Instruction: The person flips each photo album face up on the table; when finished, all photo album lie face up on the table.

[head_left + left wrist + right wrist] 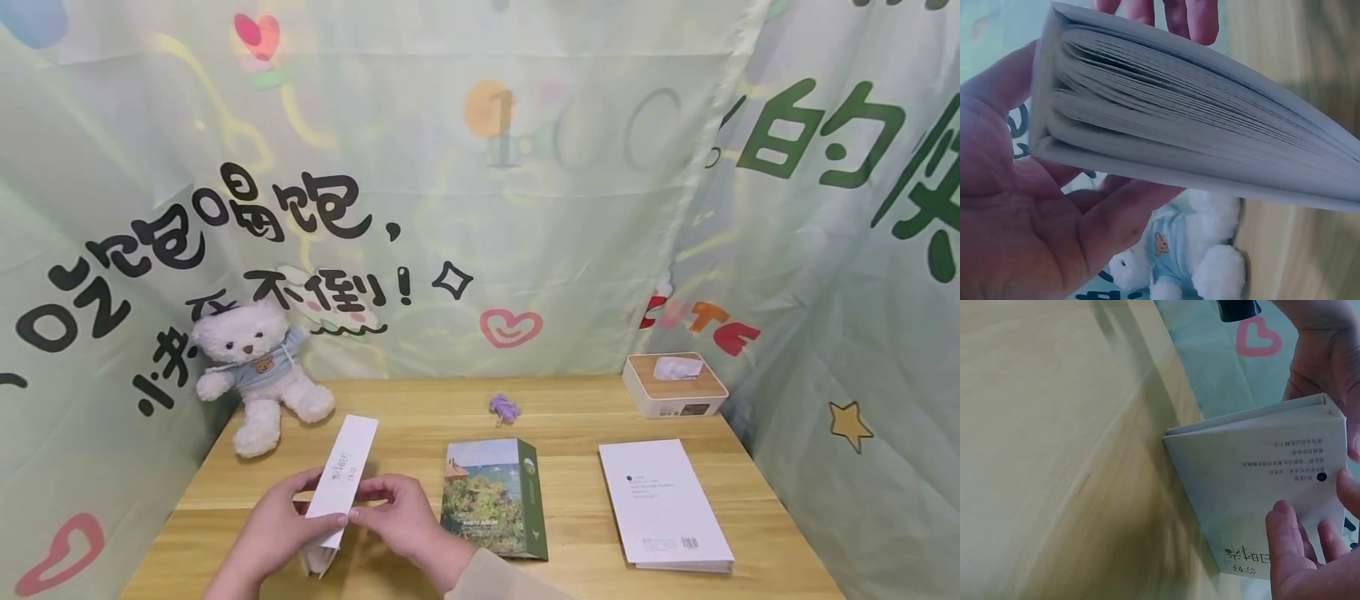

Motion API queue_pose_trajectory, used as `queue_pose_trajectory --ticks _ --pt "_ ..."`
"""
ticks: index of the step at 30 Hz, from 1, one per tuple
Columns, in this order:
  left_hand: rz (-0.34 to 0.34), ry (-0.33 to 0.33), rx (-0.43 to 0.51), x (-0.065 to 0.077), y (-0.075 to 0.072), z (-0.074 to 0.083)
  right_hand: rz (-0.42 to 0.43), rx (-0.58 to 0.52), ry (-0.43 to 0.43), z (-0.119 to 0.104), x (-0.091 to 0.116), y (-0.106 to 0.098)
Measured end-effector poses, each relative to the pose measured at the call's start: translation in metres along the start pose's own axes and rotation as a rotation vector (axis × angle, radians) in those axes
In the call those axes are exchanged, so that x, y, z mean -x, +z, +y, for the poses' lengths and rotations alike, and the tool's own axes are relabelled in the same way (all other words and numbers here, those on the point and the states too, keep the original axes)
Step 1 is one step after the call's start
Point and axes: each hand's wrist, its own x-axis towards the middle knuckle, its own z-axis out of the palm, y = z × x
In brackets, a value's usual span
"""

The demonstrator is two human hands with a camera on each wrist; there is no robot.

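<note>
A white photo album (354, 450) with handwritten-style lettering on its spine stands tilted between my hands, over the table's front left part. My left hand (273, 521) grips it from the left, thumb against the spine. From the other side my right hand (405, 517) holds it, thumb on the spine's lower end and fingers against the cover. The left wrist view shows the edges of the thick pages (1166, 115) fanned between two covers. Small print marks the album's cover (1235, 481) in the right wrist view. Right of my hands lies a photo album with a landscape painting (483, 500).
Another white album (667, 508) lies at the right of the wooden table (570, 475). A white teddy bear (262, 367) sits at the back left. Behind are a small purple object (505, 407) and a tissue box (675, 385). Printed fabric (420, 192) encloses the table.
</note>
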Motion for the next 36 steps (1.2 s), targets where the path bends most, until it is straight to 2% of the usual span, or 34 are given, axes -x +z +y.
queue_pose_trajectory --ticks 5,9,15,18,23,29,36 --pt "0.001 0.025 -0.038 -0.001 0.003 0.004 0.045 -0.014 0.003 -0.002 -0.003 0.0" --pt "0.031 0.024 -0.066 -0.001 0.007 0.006 0.052 -0.017 -0.005 -0.004 -0.003 0.003" --pt "0.117 0.0 -0.173 -0.001 0.002 0.002 -0.016 -0.009 -0.005 -0.005 0.001 0.006" --pt "0.142 -0.03 -0.175 0.0 -0.005 -0.002 -0.024 -0.01 0.017 0.0 0.002 0.005" --pt "0.141 -0.083 -0.069 -0.001 -0.009 -0.009 0.039 0.031 0.065 0.014 0.001 0.001" --pt "0.109 -0.156 0.104 -0.005 -0.013 -0.028 0.097 0.188 0.125 0.025 0.004 -0.001" --pt "0.126 -0.181 0.205 -0.004 -0.014 -0.042 0.097 0.286 0.102 0.024 0.004 -0.003"
